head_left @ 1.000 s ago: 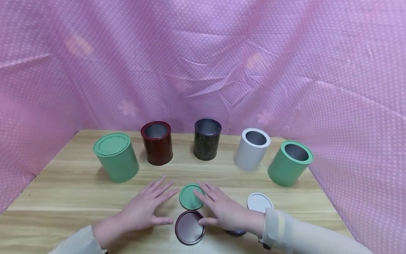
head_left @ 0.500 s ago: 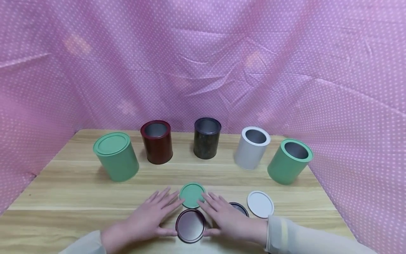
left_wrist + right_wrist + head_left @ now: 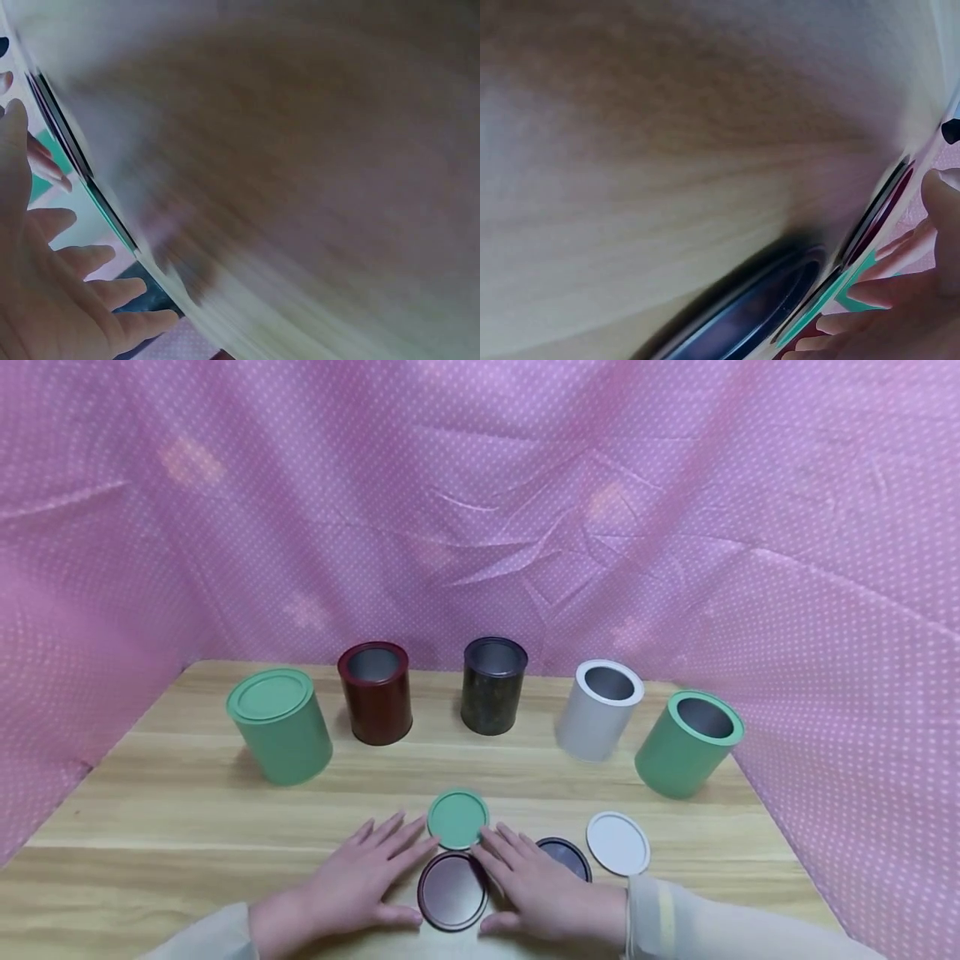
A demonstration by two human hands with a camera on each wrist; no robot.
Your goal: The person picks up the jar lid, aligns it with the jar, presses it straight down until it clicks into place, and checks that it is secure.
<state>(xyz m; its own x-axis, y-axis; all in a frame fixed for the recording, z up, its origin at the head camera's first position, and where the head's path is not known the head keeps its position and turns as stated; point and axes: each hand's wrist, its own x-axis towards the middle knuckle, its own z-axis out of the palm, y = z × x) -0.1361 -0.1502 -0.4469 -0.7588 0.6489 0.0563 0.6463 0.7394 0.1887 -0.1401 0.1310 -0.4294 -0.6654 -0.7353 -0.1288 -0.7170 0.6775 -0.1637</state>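
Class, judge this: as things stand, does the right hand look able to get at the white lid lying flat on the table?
Probably yes: the white lid lies bare just beside the right hand, nothing on it.

I see a matt wood-grain counter (image 3: 187, 810). The dark red lid (image 3: 452, 891) looks like glossy metal. Behind hangs dotted pink cloth (image 3: 480, 502).

Lidded green tin (image 3: 281, 725), pink dotted cloth (image 3: 480, 510)
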